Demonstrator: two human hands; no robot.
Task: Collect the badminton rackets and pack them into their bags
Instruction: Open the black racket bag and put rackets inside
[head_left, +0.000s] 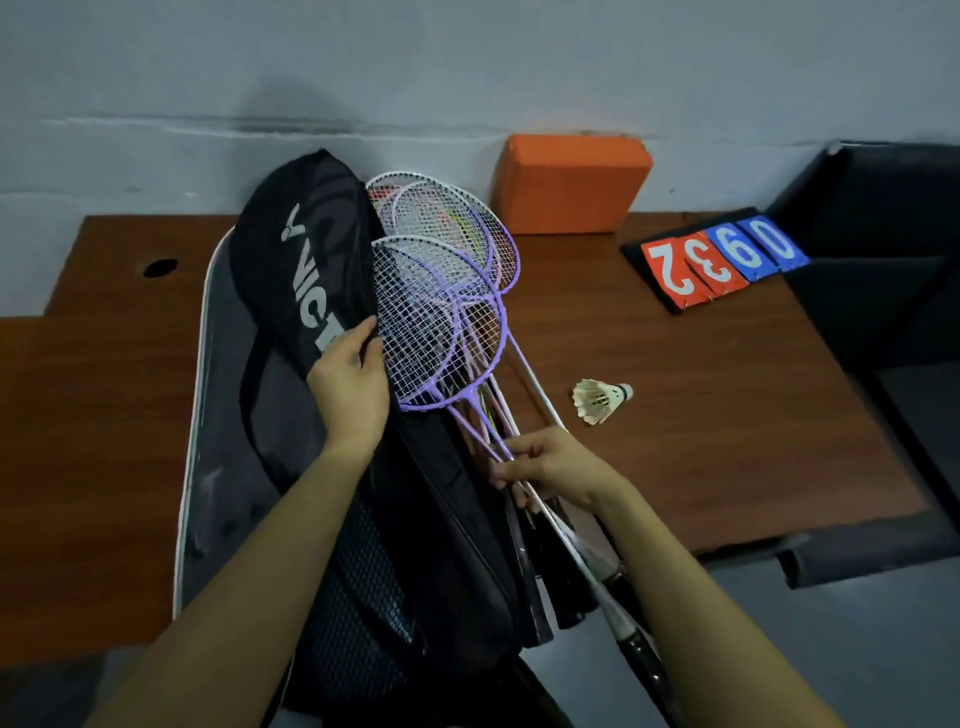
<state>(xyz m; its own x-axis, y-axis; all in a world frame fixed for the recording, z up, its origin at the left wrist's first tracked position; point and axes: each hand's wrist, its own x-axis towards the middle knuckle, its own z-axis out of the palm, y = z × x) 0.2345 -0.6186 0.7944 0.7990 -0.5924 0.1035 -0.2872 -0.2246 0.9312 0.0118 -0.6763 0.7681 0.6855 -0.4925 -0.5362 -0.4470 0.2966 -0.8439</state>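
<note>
the rackets (441, 291) are gathered in one bunch on the counter (701, 415), heads resting beside the open bag (311, 415), not yet inside. the left hand (350, 384) grips the bag's flap, holding it back; the right hand (545, 467) pinches the shafts. sliding them in and closing the bag appears to remain. a shuttlecock (600, 400) lies nearby.

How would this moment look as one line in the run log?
step: packing | left hand: holds black racket bag flap open | right hand: grips purple racket shafts | racket heads: outside bag | white feather shuttlecock: on brown table
</note>
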